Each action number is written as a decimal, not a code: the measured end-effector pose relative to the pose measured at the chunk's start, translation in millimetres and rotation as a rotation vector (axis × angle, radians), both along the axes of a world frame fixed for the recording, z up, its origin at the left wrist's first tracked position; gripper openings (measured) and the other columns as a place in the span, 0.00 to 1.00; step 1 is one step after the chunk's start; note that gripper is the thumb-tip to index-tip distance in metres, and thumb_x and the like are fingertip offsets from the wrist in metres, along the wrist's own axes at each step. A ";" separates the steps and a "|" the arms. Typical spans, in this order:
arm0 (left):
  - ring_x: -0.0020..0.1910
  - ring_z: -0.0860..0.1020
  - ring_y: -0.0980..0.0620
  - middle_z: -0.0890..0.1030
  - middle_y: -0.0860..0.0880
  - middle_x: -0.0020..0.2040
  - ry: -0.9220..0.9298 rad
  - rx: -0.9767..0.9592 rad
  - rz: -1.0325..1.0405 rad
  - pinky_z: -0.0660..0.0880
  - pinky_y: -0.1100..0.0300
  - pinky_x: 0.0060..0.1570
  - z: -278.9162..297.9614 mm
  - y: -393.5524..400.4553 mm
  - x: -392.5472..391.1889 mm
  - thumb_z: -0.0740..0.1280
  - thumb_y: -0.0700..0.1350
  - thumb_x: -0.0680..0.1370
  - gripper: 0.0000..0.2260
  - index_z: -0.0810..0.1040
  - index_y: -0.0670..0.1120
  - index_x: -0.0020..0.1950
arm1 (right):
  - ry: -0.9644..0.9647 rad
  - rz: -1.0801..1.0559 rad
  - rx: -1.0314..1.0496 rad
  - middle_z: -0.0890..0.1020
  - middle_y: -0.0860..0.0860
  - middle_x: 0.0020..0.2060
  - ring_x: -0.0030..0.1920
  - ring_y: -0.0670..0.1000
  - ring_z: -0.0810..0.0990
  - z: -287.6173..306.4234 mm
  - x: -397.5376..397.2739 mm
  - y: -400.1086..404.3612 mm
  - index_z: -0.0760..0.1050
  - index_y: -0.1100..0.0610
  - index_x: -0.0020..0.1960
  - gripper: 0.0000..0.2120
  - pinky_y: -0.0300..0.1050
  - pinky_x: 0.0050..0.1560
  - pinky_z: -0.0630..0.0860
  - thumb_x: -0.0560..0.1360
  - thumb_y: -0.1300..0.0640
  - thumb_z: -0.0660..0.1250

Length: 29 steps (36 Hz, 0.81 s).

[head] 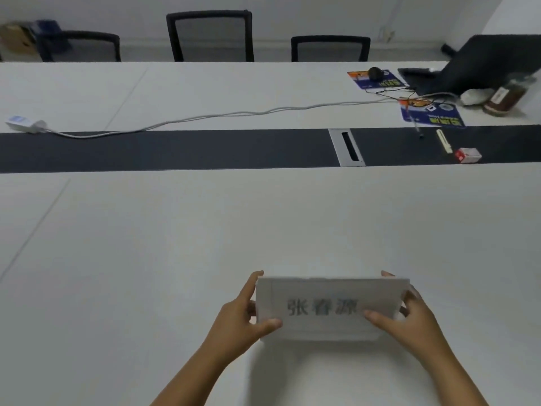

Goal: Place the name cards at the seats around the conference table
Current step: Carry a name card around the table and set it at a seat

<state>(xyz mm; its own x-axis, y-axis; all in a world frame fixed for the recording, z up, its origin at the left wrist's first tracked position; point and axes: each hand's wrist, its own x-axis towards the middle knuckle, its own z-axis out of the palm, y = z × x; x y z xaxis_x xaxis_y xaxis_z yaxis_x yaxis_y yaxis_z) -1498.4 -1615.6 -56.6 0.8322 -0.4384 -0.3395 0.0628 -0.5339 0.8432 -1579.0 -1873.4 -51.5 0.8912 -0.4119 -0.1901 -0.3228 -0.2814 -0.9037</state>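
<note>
A white name card (328, 307) with dark printed characters is held over the near side of the white conference table (146, 244). My left hand (244, 313) grips its left end, thumb on the front face. My right hand (409, 313) grips its right end the same way. The printed side faces me. Whether the card's lower edge touches the table I cannot tell.
A dark strip (175, 149) with a cable slot (348, 146) runs across the table's middle. A power strip (25, 124) and its cable lie at far left. A laptop (474, 65), mouse (374, 73), jar (508, 96) and small box (467, 155) sit far right. Three black chairs (210, 35) stand opposite.
</note>
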 end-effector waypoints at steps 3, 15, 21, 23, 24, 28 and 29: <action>0.58 0.71 0.60 0.72 0.60 0.57 -0.106 0.017 0.083 0.69 0.68 0.52 -0.8 1.1 -0.3 0.70 0.57 0.65 0.28 0.57 0.72 0.57 | -0.071 -0.055 0.062 0.78 0.41 0.53 0.60 0.49 0.73 -4.6 -3.2 -4.0 0.72 0.49 0.56 0.26 0.31 0.56 0.71 0.64 0.70 0.72; 0.58 0.69 0.74 0.71 0.80 0.52 -0.307 -0.263 0.311 0.65 0.81 0.53 18.2 9.2 -4.7 0.64 0.59 0.61 0.21 0.68 0.75 0.52 | -0.279 -0.058 -0.103 0.77 0.26 0.50 0.57 0.39 0.75 23.2 0.7 12.8 0.76 0.34 0.49 0.31 0.28 0.58 0.69 0.60 0.67 0.75; 0.60 0.67 0.75 0.72 0.77 0.55 -0.436 -0.372 0.478 0.64 0.79 0.56 39.9 46.2 -6.3 0.57 0.56 0.68 0.17 0.69 0.64 0.57 | -0.396 0.024 -0.184 0.73 0.20 0.51 0.54 0.28 0.72 67.2 24.8 73.1 0.70 0.30 0.54 0.26 0.20 0.53 0.67 0.56 0.30 0.66; 0.59 0.65 0.78 0.71 0.71 0.58 -0.446 -0.412 0.557 0.62 0.82 0.54 41.8 64.6 -3.2 0.56 0.54 0.70 0.19 0.67 0.55 0.61 | -0.418 0.068 -0.176 0.71 0.21 0.53 0.57 0.30 0.71 70.9 35.0 104.7 0.67 0.31 0.58 0.29 0.22 0.56 0.66 0.58 0.28 0.64; 0.58 0.65 0.79 0.69 0.67 0.59 -0.439 -0.424 0.592 0.61 0.83 0.54 40.7 75.9 -0.8 0.56 0.52 0.72 0.19 0.65 0.53 0.62 | -0.418 0.091 -0.158 0.71 0.21 0.54 0.59 0.32 0.71 71.2 39.9 121.7 0.65 0.31 0.60 0.30 0.23 0.57 0.66 0.59 0.29 0.64; 0.56 0.64 0.81 0.68 0.64 0.59 -0.406 -0.405 0.683 0.59 0.85 0.53 24.5 128.6 15.1 0.51 0.47 0.74 0.21 0.62 0.48 0.66 | -0.297 0.153 -0.117 0.71 0.41 0.65 0.64 0.42 0.70 56.6 60.9 190.4 0.59 0.44 0.69 0.37 0.25 0.58 0.66 0.61 0.39 0.64; 0.56 0.63 0.81 0.68 0.62 0.60 -0.392 -0.396 0.699 0.59 0.85 0.53 17.8 143.1 20.0 0.50 0.48 0.73 0.22 0.62 0.47 0.67 | -0.269 0.169 -0.110 0.70 0.45 0.67 0.66 0.45 0.68 50.6 67.2 208.5 0.58 0.47 0.69 0.38 0.31 0.61 0.66 0.61 0.38 0.61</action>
<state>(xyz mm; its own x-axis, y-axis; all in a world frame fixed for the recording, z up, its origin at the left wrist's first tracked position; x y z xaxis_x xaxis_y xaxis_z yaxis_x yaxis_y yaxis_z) -1478.4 -1472.5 -38.8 0.9777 0.1878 0.0945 -0.0670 -0.1474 0.9868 -1511.9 -1665.0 -0.9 0.9608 -0.2590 0.0990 -0.0170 -0.4115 -0.9113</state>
